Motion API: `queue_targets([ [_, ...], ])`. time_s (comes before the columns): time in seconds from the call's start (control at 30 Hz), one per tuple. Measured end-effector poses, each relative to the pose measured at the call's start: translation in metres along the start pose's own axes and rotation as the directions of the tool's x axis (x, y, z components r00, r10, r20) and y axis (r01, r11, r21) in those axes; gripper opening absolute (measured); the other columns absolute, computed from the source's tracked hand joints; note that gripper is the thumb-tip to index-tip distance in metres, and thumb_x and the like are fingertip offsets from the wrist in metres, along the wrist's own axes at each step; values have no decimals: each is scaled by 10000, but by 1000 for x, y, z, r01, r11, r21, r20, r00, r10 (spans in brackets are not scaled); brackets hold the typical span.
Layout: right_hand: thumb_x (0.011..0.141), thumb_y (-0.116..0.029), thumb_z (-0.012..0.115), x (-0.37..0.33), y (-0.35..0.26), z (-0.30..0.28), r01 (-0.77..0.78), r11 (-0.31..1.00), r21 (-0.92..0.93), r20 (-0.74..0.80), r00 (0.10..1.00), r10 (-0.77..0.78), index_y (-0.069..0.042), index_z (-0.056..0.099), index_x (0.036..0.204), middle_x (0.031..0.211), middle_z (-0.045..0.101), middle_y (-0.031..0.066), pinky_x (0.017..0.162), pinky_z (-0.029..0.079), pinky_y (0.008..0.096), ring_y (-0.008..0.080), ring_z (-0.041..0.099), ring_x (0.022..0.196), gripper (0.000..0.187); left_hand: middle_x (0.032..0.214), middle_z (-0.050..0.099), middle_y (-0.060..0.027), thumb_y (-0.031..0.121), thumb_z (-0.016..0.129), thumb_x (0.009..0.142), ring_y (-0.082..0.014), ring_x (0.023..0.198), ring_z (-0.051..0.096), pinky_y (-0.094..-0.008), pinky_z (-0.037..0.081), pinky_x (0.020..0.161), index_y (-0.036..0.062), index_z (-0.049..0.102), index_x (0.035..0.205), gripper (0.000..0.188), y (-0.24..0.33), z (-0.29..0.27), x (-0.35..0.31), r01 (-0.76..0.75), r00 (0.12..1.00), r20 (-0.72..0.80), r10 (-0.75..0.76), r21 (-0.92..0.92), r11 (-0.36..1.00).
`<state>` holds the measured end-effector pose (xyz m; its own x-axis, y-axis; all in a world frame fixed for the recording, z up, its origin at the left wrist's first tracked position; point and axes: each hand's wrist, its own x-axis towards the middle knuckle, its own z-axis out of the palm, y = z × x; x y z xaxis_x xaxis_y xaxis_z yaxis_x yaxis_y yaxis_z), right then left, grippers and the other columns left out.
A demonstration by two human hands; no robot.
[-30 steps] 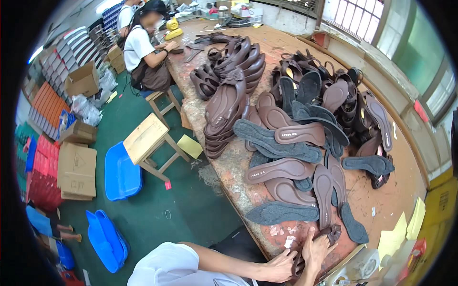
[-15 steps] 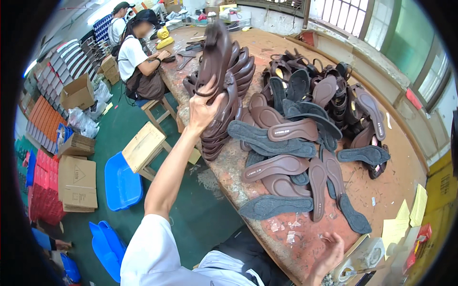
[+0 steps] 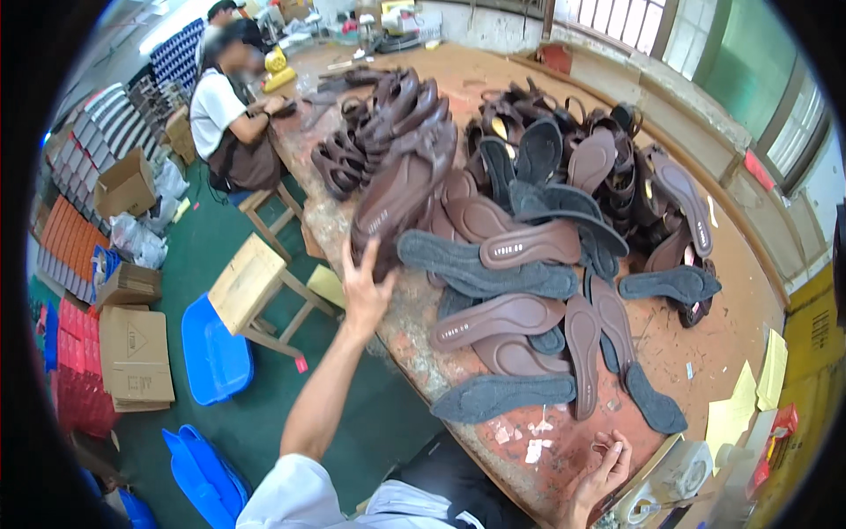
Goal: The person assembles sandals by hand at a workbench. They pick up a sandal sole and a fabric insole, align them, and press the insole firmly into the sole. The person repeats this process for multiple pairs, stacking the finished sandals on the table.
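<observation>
My left hand (image 3: 366, 295) reaches to the heel end of a dark brown sandal (image 3: 397, 198), its fingers and thumb around the heel. That sandal lies tilted, footbed up, on a stack of brown sandals (image 3: 423, 101) along the table's left edge. Just right of the stack lie loose brown insoles (image 3: 529, 244) and dark grey, felt-like pieces (image 3: 502, 398), overlapping. Low on the right, my right hand (image 3: 604, 467) hovers by the table's near edge, fingers loosely curled and apart, with nothing seen in them.
More strapped sandals (image 3: 634, 185) are heaped toward the far right of the table. A plastic container (image 3: 683, 472) and yellow paper (image 3: 731, 419) are at the near right. Left of the table stand a wooden stool (image 3: 247, 282) and a blue tub (image 3: 216, 353). A co-worker (image 3: 229, 115) sits beyond.
My left hand has come down and nearer, and the sandal it held raised now rests on the stack. The fingers of my right hand have curled in a little.
</observation>
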<state>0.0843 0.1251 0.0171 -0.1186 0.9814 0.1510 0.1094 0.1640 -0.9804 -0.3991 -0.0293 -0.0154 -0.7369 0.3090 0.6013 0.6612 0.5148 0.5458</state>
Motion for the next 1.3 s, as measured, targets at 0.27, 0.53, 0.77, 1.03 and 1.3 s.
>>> queue_targets([
  [0.27, 1104, -138, 599, 26, -35, 0, -43, 962, -269, -15, 999, 40, 35, 722, 1186, 1085, 747, 86, 929, 562, 328, 170, 701, 1019, 227, 1582, 471, -325, 126, 836, 862, -510, 1430, 514, -533, 482, 1155, 229, 614, 1531, 712, -42, 46, 71, -176, 984, 17, 175, 53, 983],
  [0.53, 870, -3, 686, 264, -22, 66, 702, 355, -617, 476, 693, -542, -42, 702, 1273, 1412, 674, 181, 1095, 497, 475, 377, 578, 1350, 405, 1610, 399, -329, 259, 885, 860, -541, 1414, 509, -559, 489, 1132, 311, 516, 1600, 828, -50, 108, 143, -40, 999, 31, 39, 29, 999],
  [0.77, 944, -196, 659, 352, 33, 80, 558, -107, -823, 493, 606, -624, -132, 734, 1310, 1497, 612, 138, 1187, 389, 554, 338, 512, 1435, 379, 1682, 317, -319, 81, 723, 869, -490, 1544, 366, -530, 322, 1275, 40, 406, 1635, 829, -1, 39, 125, 131, 950, 265, -164, 137, 982],
  [1.03, 1132, -180, 534, 128, -95, 55, 279, 946, -165, -162, 938, -305, 68, 593, 1322, 1041, 719, 246, 896, 542, 454, 369, 708, 1001, 318, 1210, 668, -165, -58, 627, 910, -354, 1146, 654, -435, 517, 1018, 1, 690, 1071, 183, 324, 26, 69, -560, 791, -80, 606, -493, 666],
  [1.3, 945, -376, 817, -80, -47, -17, -261, 942, -211, -35, 965, 259, -58, 533, 1215, 971, 678, 185, 798, 530, 461, 319, 691, 877, 504, 1424, 593, -285, 160, 716, 913, -482, 1211, 675, -525, 561, 1052, -91, 538, 1416, 590, 528, 294, -38, -552, 147, 541, 828, -650, 522],
])
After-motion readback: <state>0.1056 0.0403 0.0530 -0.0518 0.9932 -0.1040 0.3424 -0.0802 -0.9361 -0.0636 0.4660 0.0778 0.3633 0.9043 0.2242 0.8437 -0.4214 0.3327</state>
